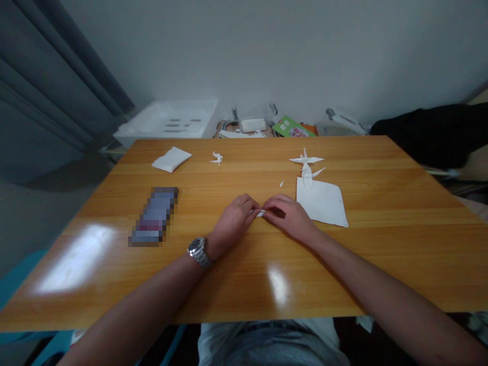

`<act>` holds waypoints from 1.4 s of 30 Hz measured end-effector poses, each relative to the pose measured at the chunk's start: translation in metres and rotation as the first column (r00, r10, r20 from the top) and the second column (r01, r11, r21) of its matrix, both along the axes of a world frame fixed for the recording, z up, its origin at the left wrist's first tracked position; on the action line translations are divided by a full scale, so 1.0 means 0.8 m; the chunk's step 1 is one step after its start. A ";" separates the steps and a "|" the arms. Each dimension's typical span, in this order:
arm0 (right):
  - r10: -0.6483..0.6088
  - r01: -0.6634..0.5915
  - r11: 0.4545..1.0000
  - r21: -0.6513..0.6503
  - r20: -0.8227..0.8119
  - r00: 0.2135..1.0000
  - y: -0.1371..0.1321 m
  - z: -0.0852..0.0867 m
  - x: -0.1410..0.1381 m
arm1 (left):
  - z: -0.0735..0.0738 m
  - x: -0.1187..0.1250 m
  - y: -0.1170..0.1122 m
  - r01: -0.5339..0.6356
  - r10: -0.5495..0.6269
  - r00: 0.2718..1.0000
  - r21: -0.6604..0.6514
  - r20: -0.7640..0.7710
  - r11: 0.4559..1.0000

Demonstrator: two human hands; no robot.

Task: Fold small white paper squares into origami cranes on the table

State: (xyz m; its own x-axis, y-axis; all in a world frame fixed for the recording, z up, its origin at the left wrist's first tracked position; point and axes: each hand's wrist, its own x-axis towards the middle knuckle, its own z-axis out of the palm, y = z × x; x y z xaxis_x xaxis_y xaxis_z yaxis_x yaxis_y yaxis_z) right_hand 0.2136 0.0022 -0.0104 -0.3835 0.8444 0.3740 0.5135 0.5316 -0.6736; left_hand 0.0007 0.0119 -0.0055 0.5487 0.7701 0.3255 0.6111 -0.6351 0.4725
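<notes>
Between my two hands is a small folded piece of white paper [261, 213], low over the wooden table [244, 274]. My left hand [237, 217], with a metal watch [198, 249] at the wrist, pinches its left end. The fingertips of my right hand [290, 216] close on its right end. Most of the paper is hidden by the fingers. Just right of my right hand lies a white sheet [322, 203] with one ragged edge. Folded paper cranes [306, 159] sit beyond and partly over that sheet. A tiny paper scrap [281, 183] lies ahead of my right hand.
Another small folded paper figure [217, 158] and a folded white paper [172, 159] lie toward the far left. A blurred-out phone [155, 216] rests on the left side. Past the far edge are a white tray [168, 119] and a green booklet [293, 127].
</notes>
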 end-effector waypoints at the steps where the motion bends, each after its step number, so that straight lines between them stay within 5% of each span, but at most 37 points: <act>1: 0.000 0.000 1.000 -0.003 -0.017 1.000 -0.001 0.000 0.000 | 0.001 0.000 -0.001 0.000 0.000 1.000 0.003 0.009 1.000; 11: -0.079 0.064 0.990 -0.130 -0.117 0.990 -0.008 0.008 -0.001 | 0.008 -0.002 -0.005 0.031 -0.032 0.996 0.012 0.078 0.999; 24: -0.029 0.020 0.997 -0.072 -0.127 0.991 -0.011 0.017 0.001 | 0.016 -0.001 -0.013 -0.003 0.007 0.997 -0.048 0.083 0.999; 32: -0.117 -0.101 0.917 -0.387 -0.501 0.858 -0.015 0.001 -0.003 | 0.010 0.005 -0.015 -0.091 0.158 0.926 -0.203 0.343 0.975; 42: -0.091 -0.007 0.964 -0.265 -0.355 0.931 -0.021 0.008 -0.007 | 0.007 0.011 -0.021 0.025 0.120 0.882 -0.300 0.456 0.954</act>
State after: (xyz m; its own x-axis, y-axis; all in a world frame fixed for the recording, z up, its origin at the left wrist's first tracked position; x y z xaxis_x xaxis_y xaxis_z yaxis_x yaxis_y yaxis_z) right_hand 0.2077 -0.0142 -0.0037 -0.2260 0.9422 0.2472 0.2277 0.2979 -0.9270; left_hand 0.0092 -0.0048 0.0000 0.3496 0.8901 0.2922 0.3004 -0.4019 0.8650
